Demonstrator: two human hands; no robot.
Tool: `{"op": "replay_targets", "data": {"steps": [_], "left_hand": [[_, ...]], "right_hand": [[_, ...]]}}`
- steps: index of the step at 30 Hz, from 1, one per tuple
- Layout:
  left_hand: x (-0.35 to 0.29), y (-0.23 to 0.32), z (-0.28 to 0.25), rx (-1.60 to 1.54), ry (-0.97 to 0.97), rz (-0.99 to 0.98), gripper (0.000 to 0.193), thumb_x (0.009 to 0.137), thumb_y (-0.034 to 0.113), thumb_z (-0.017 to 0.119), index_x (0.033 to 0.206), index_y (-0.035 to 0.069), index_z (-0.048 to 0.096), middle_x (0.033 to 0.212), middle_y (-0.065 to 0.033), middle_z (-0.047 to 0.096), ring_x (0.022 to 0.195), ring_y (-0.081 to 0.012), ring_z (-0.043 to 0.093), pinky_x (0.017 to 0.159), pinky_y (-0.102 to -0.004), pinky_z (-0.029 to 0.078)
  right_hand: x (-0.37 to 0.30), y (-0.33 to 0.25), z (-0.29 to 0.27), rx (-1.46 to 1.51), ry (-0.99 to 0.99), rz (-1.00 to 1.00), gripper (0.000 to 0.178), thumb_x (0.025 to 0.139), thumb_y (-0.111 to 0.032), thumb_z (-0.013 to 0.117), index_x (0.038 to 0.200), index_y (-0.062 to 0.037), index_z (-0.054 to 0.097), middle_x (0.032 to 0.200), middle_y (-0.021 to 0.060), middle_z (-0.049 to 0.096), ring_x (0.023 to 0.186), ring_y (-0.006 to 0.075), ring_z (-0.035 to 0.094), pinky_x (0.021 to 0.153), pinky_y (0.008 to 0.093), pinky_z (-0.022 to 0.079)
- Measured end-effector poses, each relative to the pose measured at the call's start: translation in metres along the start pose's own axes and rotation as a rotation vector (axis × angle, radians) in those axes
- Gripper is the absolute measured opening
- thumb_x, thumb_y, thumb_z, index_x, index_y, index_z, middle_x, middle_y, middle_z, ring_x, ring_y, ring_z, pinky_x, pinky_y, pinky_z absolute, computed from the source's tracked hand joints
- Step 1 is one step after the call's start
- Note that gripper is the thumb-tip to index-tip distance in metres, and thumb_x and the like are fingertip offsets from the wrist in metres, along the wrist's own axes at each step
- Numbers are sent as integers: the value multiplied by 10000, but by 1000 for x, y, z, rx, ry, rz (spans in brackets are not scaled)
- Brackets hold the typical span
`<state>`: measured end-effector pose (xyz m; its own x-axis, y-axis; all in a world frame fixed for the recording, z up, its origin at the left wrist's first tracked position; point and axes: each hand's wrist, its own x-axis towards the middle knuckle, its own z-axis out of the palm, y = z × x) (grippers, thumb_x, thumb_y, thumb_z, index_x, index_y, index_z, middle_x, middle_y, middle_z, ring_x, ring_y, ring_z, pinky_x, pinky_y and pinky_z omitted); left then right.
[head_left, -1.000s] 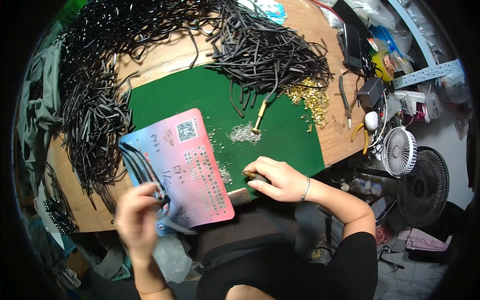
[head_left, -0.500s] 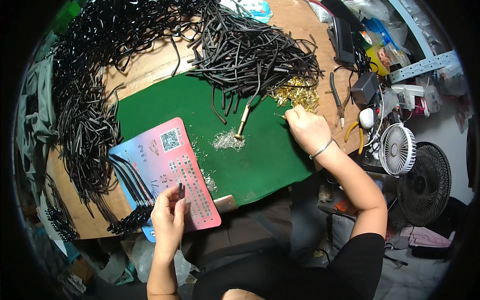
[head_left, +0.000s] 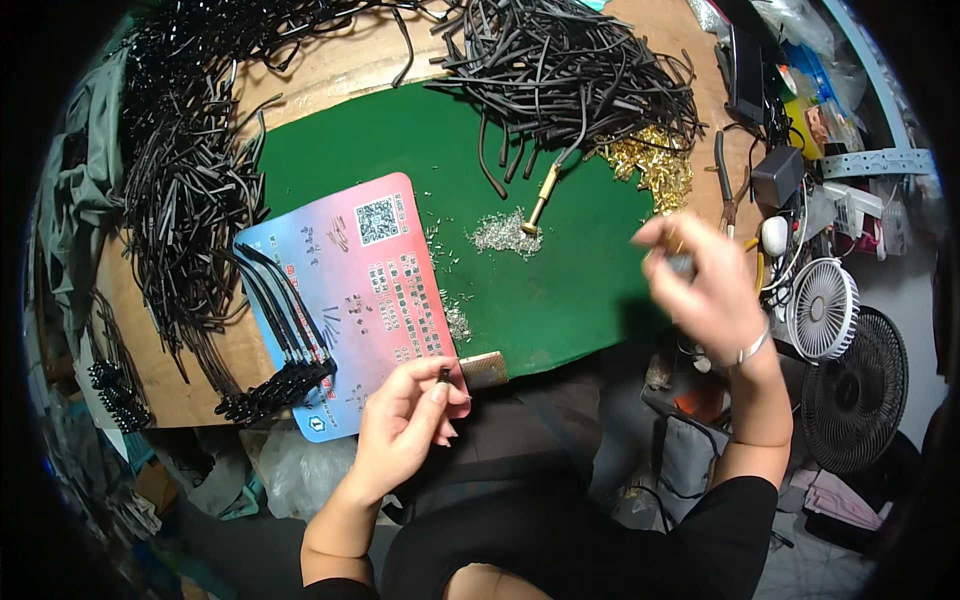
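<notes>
Near the front edge of the table my left hand [head_left: 405, 430] pinches a short black cord end [head_left: 445, 376] between thumb and fingertips, just over the lower right corner of a pink and blue printed card [head_left: 355, 300]. My right hand [head_left: 710, 290], smeared by motion, is raised off the right edge of the green mat [head_left: 570, 310]; a greyish thing shows between its fingers, too blurred to name. Several black cords [head_left: 280, 300] lie side by side on the card. A brass-coloured tool [head_left: 541, 200] rests with its round end at a heap of tiny silver pieces [head_left: 500, 235].
Loose black cords [head_left: 570, 80] pile up at the back, with more bundles [head_left: 190, 210] at the left. Gold metal pieces [head_left: 655, 165] are heaped at the mat's right. Pliers [head_left: 728, 180], a black box [head_left: 777, 177] and a white fan [head_left: 823, 308] stand further right.
My right hand has moved away from the gold pieces, toward me and right. The left hand has shifted right, still pinching black cord. The whole view has shifted.
</notes>
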<state>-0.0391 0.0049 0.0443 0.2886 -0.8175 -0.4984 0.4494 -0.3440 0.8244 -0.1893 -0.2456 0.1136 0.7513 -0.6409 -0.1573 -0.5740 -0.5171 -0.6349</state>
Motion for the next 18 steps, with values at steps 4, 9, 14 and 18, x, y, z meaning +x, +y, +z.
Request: {"op": "replay_targets", "data": {"steps": [4,9,14,18], "left_hand": [[7,4,25,-104,-113,-79,261,937,80,471,1185,1,456,930,-81,624,619,-53,542,569,-193,476],[1,8,21,-176,-127,-74,257,935,97,483,1176,10,467,935,-85,628,604,-60,547,536,-191,466],[-3,-1,18,-317,-121,-13,262,935,101,482,1180,10,468,933,-93,630,584,-65,544,512,-189,455],[2,-1,24,-321,-76,27,220,919,91,502,1128,22,497,890,-120,635,575,-101,559,489,-200,451]], "right_hand": [[-13,-28,57,366,-239,-371,108,770,-91,643,843,-21,603,784,114,605,703,246,623,611,313,509],[-9,-22,82,511,-245,-310,104,780,-35,645,868,14,618,818,112,631,714,208,644,605,283,512],[-7,-31,94,612,-271,-260,93,786,-36,655,852,22,627,800,108,629,706,181,637,591,268,502],[-14,-25,99,651,-217,-238,92,789,-41,658,851,20,632,804,104,627,699,171,630,581,265,491]]}}
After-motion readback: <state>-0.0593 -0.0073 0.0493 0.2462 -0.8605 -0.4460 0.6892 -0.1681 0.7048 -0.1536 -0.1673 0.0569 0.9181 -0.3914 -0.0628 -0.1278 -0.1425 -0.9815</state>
